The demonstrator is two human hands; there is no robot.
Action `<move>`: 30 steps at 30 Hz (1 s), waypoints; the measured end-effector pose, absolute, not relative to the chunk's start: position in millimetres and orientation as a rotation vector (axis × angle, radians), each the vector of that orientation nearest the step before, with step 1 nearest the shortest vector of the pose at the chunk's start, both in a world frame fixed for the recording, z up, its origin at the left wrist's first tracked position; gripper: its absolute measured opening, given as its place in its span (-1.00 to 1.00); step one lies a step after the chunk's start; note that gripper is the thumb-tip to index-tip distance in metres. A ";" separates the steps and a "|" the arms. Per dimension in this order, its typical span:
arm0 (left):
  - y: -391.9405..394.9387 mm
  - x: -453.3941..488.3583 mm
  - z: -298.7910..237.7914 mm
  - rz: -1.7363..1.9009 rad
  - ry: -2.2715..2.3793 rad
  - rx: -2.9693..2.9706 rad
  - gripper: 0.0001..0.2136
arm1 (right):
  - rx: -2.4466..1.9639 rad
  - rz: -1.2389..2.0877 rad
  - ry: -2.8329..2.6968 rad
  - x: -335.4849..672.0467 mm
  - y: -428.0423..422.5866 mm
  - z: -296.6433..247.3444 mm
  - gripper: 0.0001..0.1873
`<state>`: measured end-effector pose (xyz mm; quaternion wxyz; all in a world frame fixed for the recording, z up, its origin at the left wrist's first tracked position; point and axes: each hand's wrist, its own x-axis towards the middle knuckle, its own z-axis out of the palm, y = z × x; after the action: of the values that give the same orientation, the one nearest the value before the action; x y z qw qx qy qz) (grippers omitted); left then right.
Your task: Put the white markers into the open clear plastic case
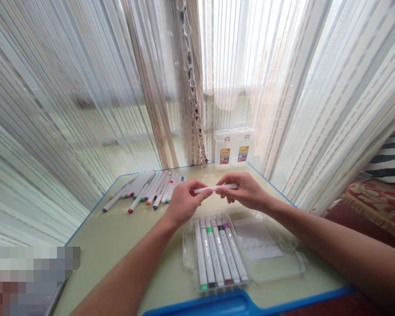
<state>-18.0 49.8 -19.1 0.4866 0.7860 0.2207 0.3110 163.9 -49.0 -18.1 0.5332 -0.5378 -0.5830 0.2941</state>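
Between my two hands, level above the table, is a white marker [226, 187]. My left hand [184, 199] pinches its left end, and my right hand [245, 189] has fingers and thumb closed on the right part. Just below them lies an open clear plastic case [188, 252], its left side filled with a row of white markers [213, 254] that show green, black and purple bands. The case's lid [273, 272] is folded out to the right, with a white paper sheet [258, 239] in it.
Many loose markers [148, 193] with coloured ends lie at the table's far left. Two clear cases [233, 145] stand upright at the back edge. The pale green table [118, 254] has a blue rim, with string curtains [85, 87] hanging behind it.
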 end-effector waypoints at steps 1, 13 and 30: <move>51.5 -18.0 -20.0 0.765 0.541 1.909 -0.66 | -1.275 0.712 -1.373 164.5 -48.8 -17.7 -0.60; 60.3 -18.3 -17.0 0.834 0.539 1.684 -0.71 | -1.088 0.880 -1.194 167.7 -50.3 -10.7 -0.59; 55.5 -21.5 -11.7 0.729 0.325 1.382 -0.69 | -1.029 0.910 -0.934 178.7 -43.2 -14.9 -0.72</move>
<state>-21.5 55.5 -11.7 0.6982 0.6200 0.1457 0.3270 178.7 -43.2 -14.9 0.6746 -0.4572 -0.4151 0.4045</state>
